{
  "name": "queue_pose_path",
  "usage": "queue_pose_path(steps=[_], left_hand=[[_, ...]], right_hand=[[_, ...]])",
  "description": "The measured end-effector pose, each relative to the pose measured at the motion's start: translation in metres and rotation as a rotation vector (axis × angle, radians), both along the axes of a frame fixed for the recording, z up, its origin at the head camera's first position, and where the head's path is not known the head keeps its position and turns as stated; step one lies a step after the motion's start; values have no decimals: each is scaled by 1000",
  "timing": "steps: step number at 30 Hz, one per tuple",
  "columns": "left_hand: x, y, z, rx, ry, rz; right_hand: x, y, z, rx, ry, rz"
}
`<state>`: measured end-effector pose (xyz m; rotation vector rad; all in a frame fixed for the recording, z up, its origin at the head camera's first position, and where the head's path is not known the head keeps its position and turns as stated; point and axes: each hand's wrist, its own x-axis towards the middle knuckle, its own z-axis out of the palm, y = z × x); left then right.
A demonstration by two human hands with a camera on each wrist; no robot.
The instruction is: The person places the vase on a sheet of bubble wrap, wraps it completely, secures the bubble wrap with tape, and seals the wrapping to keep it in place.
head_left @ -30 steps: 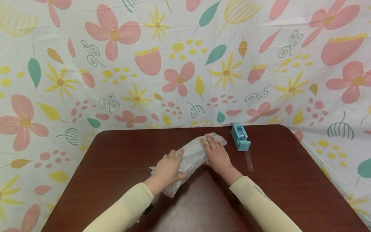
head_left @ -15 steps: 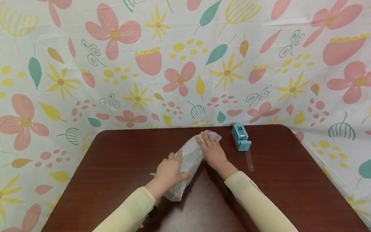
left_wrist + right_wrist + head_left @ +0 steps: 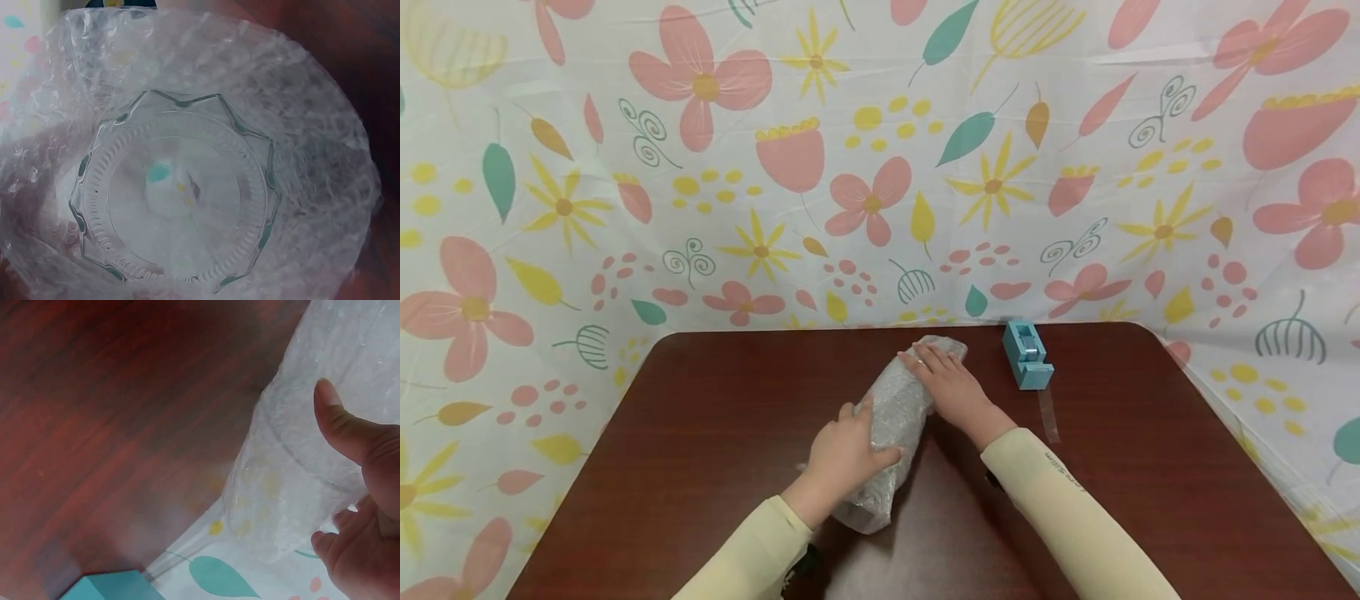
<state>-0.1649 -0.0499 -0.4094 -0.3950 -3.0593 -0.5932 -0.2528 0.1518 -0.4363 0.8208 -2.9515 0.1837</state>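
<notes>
A clear glass vase (image 3: 178, 212) with a zigzag rim lies inside a long roll of bubble wrap (image 3: 898, 421). Its rim shows through the roll's near end in the left wrist view. My left hand (image 3: 841, 456) holds the near part of the roll from above, thumb on the right side and fingers across the top. Toward the far end, my right hand (image 3: 953, 390) grips the roll, thumb (image 3: 340, 422) on one side and fingertips round the other. The roll slants across the table, far end to the right.
A blue tape dispenser (image 3: 1028, 358) stands at the back of the dark wooden table (image 3: 722, 417), right of the roll. From it a strip of clear tape (image 3: 1049, 414) hangs forward over the tabletop. A flower-patterned curtain (image 3: 872, 125) rises behind the table.
The wrapped roll has turned in my hands: its near end has swung right and toward me, its far end slightly left. Both hands have moved with it.
</notes>
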Motion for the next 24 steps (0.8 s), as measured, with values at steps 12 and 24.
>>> queue_pose_path(steps=[12,24], left_hand=[[12,20,8,56,-2,7],[13,-6,28,251,-322,-117]], right_hand=[[-20,-10,-3,161,-14,-20],[-30,-12,-2,139,11,62]])
